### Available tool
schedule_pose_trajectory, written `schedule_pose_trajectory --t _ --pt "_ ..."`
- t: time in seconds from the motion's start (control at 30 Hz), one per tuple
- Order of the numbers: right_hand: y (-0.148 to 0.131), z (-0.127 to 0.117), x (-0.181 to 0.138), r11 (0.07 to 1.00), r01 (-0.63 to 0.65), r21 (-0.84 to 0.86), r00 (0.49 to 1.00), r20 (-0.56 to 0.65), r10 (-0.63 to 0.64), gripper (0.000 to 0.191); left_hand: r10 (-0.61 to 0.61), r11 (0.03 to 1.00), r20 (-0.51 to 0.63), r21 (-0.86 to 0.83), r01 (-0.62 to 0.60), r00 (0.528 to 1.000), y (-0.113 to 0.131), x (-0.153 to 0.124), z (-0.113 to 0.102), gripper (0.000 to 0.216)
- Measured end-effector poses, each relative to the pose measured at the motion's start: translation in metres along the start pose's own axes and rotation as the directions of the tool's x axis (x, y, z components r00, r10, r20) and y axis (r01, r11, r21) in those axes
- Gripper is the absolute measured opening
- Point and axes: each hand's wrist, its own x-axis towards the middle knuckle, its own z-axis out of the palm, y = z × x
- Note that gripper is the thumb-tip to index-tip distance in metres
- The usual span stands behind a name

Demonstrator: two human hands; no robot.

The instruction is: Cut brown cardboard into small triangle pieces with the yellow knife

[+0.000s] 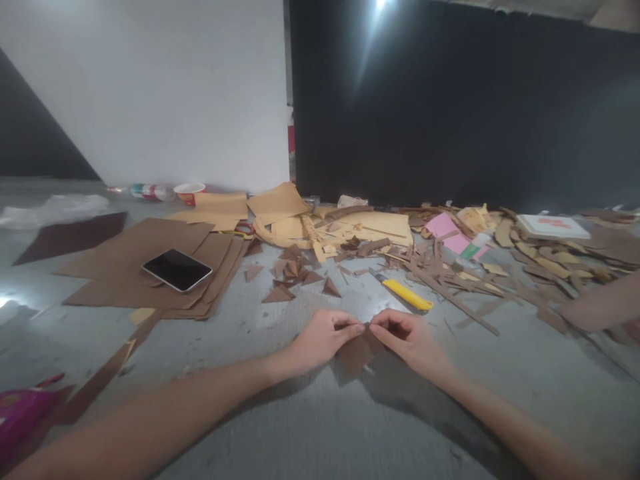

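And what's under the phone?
The phone lies on overlapping brown sheets, which show around it. The part directly beneath is covered, so I can't tell if anything else is hidden there.

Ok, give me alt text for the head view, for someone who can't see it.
A person's left hand and right hand hold a brown piece over a grey surface. Beyond lie a yellow cutter, brown triangles and scattered scraps; at left, a dark-screened device rests on brown sheets.

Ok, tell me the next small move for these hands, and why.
Probably press the brown card piece firmly between left hand and right hand: both pinch it close together at its far end, and small brown triangles lie beyond.
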Motion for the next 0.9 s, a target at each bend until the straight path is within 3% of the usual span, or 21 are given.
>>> schedule_pose_trajectory --t 0.37,0.57,0.9 --pt "0.004 -0.005 0.008 0.989 -0.111 0.098 0.988 -0.100 0.120 0.052 -0.020 0.988 -0.009 0.155 0.021 1.000 0.031 -0.002 -0.004 0.029" --pt "0.010 -0.012 0.011 0.997 -0.076 -0.032 0.997 0.027 0.077 0.039 -0.008 0.962 0.094 0.274 -0.018 0.996 0.023 0.004 -0.015 0.034" --pt "0.014 -0.014 0.011 0.987 -0.061 -0.150 0.996 0.062 0.071 0.036 0.043 0.923 0.153 0.372 -0.098 0.987 0.006 0.008 -0.017 0.040"
